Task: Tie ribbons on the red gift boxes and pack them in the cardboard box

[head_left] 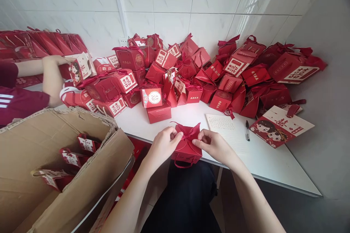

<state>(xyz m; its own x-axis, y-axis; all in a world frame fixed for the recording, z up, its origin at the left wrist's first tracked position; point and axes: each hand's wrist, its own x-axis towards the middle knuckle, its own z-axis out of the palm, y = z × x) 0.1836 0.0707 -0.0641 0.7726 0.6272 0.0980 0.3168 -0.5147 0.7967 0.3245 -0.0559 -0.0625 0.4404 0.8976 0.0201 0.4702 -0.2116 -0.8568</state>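
Note:
A small red gift box (187, 148) with a red ribbon bow (187, 130) on top sits at the near edge of the white table (262, 160). My left hand (163, 143) pinches the left side of the bow, fingers closed. On the right side of the bow, my right hand (213, 143) pinches the ribbon in the same way. A red cord handle hangs from the box front over the table edge.
A heap of red gift boxes (191, 72) covers the back of the table. A lined sheet (226, 127), a black pen (247, 130) and a flat printed card (279, 125) lie right. A cardboard carton (62, 167) holding several boxes stands left. Another person's arm (50, 80) reaches in at far left.

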